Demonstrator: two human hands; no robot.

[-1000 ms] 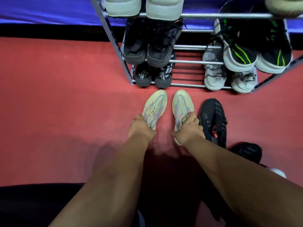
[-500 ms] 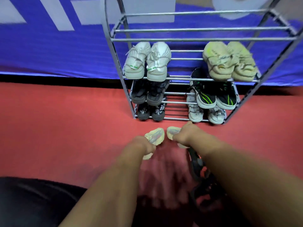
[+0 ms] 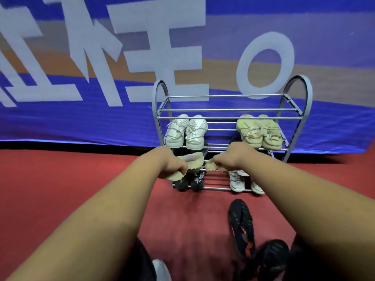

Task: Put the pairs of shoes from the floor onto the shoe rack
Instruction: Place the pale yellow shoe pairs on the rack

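Note:
My left hand [image 3: 171, 163] is shut on one pale beige sneaker [image 3: 192, 160], held up with its sole toward me. My right hand [image 3: 231, 157] grips the other pale beige sneaker [image 3: 213, 166] of the pair. Both hang in the air in front of the metal shoe rack [image 3: 223, 109], about level with its middle shelves. The rack's top shelf is bare. A black pair of shoes [image 3: 241, 222] lies on the red floor near my right forearm.
The rack holds white sneakers [image 3: 185, 131] and beige sneakers [image 3: 258, 131] on its second shelf, with dark and light pairs lower down, partly hidden by my hands. A blue banner [image 3: 101, 118] with large white letters runs behind it. Red carpet [image 3: 60, 179] spreads to the left.
Both hands lifted the pale beige pair off the floor and raised it toward the rack. My view tilted upward, so the rack's top now shows.

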